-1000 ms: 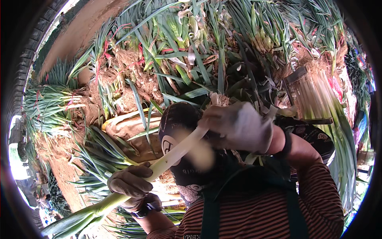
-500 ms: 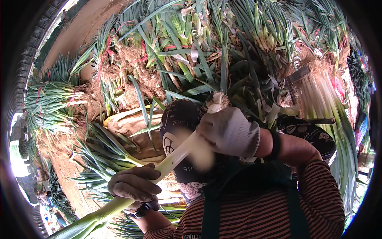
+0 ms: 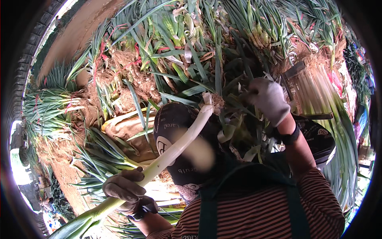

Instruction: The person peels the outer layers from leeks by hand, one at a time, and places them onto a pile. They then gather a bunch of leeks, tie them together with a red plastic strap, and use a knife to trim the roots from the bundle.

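Observation:
My left hand (image 3: 124, 189), in a grey glove, is wrapped around a long leek (image 3: 175, 149). The leek slants across the view, its white stem and rooty end up toward the middle, its green leaves running to the lower left. A pale, gloved right hand (image 3: 269, 101) of mine is off the leek, to the right of its root end, above loose leaves and peelings (image 3: 246, 139). Its fingers look curled and slightly blurred; what they hold, if anything, is hidden.
Bundles of leeks (image 3: 159, 36) with roots and red ties are heaped at the far side. At right, trimmed leeks (image 3: 318, 91) lie in a dark metal frame (image 3: 292, 71). More leeks (image 3: 51, 103) lie at left, beside a brown sack (image 3: 133, 131).
My right hand has let go of the leek's upper stem and moved right and up. The root end is uncovered now. My left hand keeps its grip, shifted slightly left.

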Demonstrator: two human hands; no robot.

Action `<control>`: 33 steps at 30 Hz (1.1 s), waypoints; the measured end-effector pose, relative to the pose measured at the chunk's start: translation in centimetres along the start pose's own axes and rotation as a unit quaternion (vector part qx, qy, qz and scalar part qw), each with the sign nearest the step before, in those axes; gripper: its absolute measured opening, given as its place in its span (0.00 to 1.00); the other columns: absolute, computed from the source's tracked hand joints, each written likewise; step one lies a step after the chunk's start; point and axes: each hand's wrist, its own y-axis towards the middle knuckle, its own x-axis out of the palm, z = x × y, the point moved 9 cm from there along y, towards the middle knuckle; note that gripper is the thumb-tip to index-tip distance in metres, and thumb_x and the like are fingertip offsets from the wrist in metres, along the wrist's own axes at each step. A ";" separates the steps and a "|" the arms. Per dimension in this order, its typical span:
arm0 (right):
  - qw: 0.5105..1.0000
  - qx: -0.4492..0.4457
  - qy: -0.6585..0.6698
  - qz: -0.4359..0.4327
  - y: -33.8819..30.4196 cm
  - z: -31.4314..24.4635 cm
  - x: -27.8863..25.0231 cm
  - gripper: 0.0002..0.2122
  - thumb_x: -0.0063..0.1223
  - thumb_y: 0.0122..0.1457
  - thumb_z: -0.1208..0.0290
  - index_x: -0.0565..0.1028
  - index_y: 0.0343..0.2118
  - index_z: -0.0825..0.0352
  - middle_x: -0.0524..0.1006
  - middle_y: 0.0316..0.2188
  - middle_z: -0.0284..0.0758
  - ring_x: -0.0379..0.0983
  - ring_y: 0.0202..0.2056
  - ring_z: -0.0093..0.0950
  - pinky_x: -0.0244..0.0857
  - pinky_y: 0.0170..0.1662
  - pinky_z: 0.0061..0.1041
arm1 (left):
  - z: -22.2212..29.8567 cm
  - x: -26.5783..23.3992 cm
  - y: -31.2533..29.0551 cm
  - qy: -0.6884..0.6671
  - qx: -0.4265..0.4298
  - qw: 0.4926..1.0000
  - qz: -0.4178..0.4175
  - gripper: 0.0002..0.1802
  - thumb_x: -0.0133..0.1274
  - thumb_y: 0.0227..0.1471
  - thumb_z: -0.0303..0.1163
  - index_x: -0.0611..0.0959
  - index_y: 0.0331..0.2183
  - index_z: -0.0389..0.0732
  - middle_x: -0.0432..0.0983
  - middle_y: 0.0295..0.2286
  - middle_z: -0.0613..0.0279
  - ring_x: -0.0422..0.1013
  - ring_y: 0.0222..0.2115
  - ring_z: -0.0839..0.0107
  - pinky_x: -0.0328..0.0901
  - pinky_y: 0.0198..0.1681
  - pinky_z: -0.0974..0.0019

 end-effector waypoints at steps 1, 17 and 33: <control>0.988 -0.133 0.067 0.026 -0.7 -2.8 -0.2 0.12 0.66 0.44 0.62 0.79 0.30 0.62 0.77 0.31 0.35 0.77 0.33 0.36 0.72 0.34 0.31 | -0.5 0.4 0.0 0.057 -0.034 0.997 -0.049 0.23 0.64 0.45 0.23 0.67 0.11 0.50 0.71 0.09 0.73 0.64 0.09 0.85 0.54 0.13 0.84; 0.870 -0.430 0.200 -0.136 -1.1 -15.1 4.5 0.05 0.57 0.50 0.67 0.73 0.27 0.59 0.72 0.28 0.29 0.74 0.27 0.31 0.67 0.31 0.28 | -2.4 -1.2 -0.4 0.118 -0.026 0.991 -0.057 0.20 0.62 0.48 0.24 0.67 0.18 0.49 0.70 0.13 0.73 0.65 0.14 0.81 0.58 0.20 0.82; 0.883 -0.308 0.336 0.109 -3.9 -9.0 3.7 0.13 0.61 0.48 0.79 0.67 0.33 0.64 0.73 0.31 0.37 0.75 0.31 0.36 0.71 0.32 0.29 | -8.3 -0.2 -2.7 -0.333 -0.218 0.911 0.108 0.24 0.64 0.41 0.18 0.73 0.42 0.40 0.73 0.40 0.62 0.69 0.51 0.55 0.60 0.61 0.49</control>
